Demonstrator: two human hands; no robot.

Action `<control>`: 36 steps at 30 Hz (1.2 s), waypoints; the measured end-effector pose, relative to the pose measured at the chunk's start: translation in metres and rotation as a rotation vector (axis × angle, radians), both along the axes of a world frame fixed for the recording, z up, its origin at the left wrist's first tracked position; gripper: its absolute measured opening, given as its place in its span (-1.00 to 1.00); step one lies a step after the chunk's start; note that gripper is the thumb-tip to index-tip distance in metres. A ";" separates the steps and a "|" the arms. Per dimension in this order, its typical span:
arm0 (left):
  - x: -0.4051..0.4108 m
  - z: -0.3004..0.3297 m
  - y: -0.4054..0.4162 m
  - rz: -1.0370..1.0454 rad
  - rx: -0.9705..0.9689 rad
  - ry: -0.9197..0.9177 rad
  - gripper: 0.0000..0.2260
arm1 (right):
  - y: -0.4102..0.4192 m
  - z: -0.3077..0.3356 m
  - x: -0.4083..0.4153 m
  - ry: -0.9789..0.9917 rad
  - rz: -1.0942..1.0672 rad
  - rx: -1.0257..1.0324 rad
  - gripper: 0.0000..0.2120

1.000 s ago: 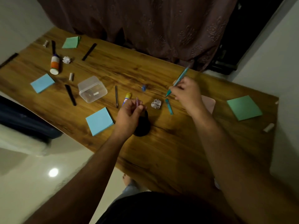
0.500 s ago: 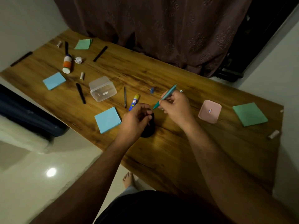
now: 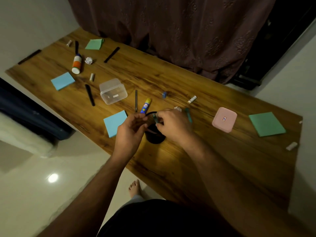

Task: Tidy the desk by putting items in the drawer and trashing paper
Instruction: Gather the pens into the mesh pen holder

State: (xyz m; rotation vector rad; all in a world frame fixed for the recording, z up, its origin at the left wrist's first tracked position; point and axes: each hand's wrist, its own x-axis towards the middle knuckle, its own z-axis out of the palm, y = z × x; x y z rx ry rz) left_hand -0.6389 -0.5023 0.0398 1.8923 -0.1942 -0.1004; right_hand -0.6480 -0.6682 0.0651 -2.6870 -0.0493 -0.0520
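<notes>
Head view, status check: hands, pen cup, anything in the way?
Both hands over the black mesh pen cup. Right hand lowering a teal pen into it; left hand at the rim, grip unclear. Crumpled paper just behind, not blocking.

Behind the desk I've got a dark brownish curtain [image 3: 179,29] with a faint floral pattern hanging down to the far edge. Pale glossy floor tiles [image 3: 34,194] on my left, with a ceiling light's reflection [image 3: 53,178] in them. A bare foot [image 3: 135,188] pokes out under the near edge.
</notes>
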 end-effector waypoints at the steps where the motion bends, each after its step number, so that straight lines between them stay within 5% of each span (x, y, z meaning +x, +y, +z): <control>1: 0.000 -0.001 0.001 0.020 0.008 -0.017 -0.74 | 0.004 0.000 0.001 0.018 0.009 -0.050 -0.80; 11: 0.004 -0.006 0.011 0.120 -0.092 0.032 -0.71 | 0.025 -0.002 0.013 0.153 0.000 -0.305 -0.83; 29: 0.025 -0.009 0.027 0.075 -0.168 0.103 -0.71 | 0.022 0.011 0.027 0.042 -0.161 -0.011 -0.91; 36: 0.094 -0.033 0.046 0.097 0.181 0.081 -0.95 | 0.040 0.022 0.063 0.017 -0.257 0.018 -0.94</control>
